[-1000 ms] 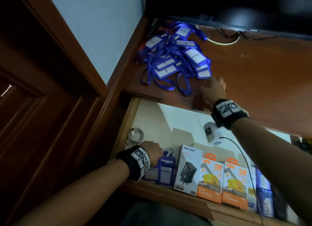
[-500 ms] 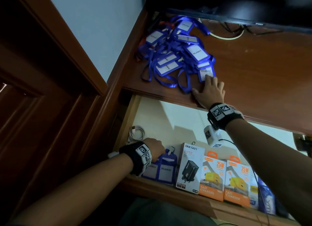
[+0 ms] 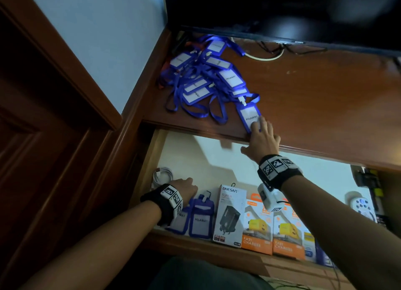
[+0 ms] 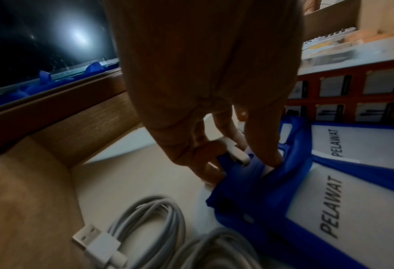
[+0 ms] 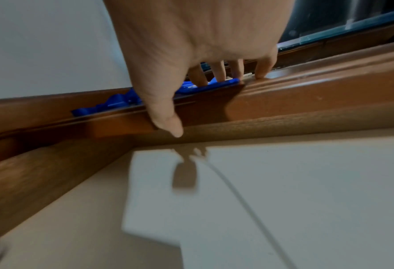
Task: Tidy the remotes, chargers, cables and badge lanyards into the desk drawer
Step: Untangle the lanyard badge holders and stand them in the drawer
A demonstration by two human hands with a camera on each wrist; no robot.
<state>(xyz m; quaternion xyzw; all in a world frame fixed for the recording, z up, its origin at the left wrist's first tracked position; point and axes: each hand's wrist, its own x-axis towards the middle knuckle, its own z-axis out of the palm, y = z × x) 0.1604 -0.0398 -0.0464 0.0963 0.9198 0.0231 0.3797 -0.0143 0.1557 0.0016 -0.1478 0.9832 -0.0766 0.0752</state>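
At the near edge of the desk top (image 3: 325,107), one blue badge holder (image 3: 249,118) marked PELAWAT lies apart from the pile, strap trailing back toward it. Right hand (image 3: 261,141) lies on its near end, fingers (image 5: 218,73) straight and spread, pressing flat on the holder; thumb (image 5: 166,120) hangs over the desk edge, not gripping anything. Pile of badge lanyards (image 3: 204,79) sits further back and left on the desk top, near the wall corner, straps tangled, several white cards facing up.

Below, the drawer (image 3: 152,155) is pulled open. Left hand (image 3: 184,186) is down at its near-left part, fingers (image 4: 200,158) curled round the white clip and blue top of a badge holder (image 4: 325,214); a second badge holder (image 4: 362,143) lies just right of it, partly overlapping. White cable (image 4: 150,223), coiled, USB plug showing, lies just left of those, by the drawer's left wall.

Right of the badges along the near drawer side: a white charger box (image 3: 230,216) with a black plug pictured, then two orange charger boxes (image 3: 258,231) touching side by side. A white remote (image 3: 361,205) sits at the far right of the drawer. Dark screen (image 3: 282,10) stands at the far side of the desk top with a pale cord (image 3: 264,58) under it.
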